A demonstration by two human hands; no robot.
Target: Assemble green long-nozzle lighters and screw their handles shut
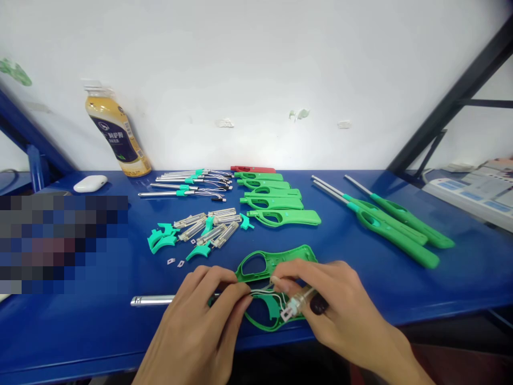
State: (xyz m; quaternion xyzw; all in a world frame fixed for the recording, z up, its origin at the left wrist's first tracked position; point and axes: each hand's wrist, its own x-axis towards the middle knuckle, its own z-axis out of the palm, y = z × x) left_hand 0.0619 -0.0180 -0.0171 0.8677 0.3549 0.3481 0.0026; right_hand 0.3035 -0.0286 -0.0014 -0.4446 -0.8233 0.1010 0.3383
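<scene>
Nearest to me are my own two hands, low over the blue counter (100, 331). My left grip (218, 305) is closed, its fingertips pinching the white wires (262, 291) at the left end of the lower shell half (267, 328). A metal tube (152, 300) sticks out to the left of that half from behind my fingers; whether they press on it too, I can't tell.

My right grip (286, 291) is closed around a clear tank (295, 305) with a pale clip at its end, over the right part of the lower shell half. A dark, rounded piece (319, 305) shows by my palm; what it is, I can't make out. A teal trigger (272, 306) lies inside the lower shell half, and the upper shell half (276, 258) lies open just beyond it.

Farther beyond the lower shell half, to the left, are loose clear tanks (227, 234), teal triggers (162, 243) and small pale clips (171, 261), with wired metal tubes (164, 193) behind them. Straight beyond it lie green shells (292, 217) and a red shell (254, 169). Three long green lighters (401, 235) lie beyond it to the right; a bottle (116, 133) and a white case (90, 184) stand far to its left, near the wall (256, 64).
</scene>
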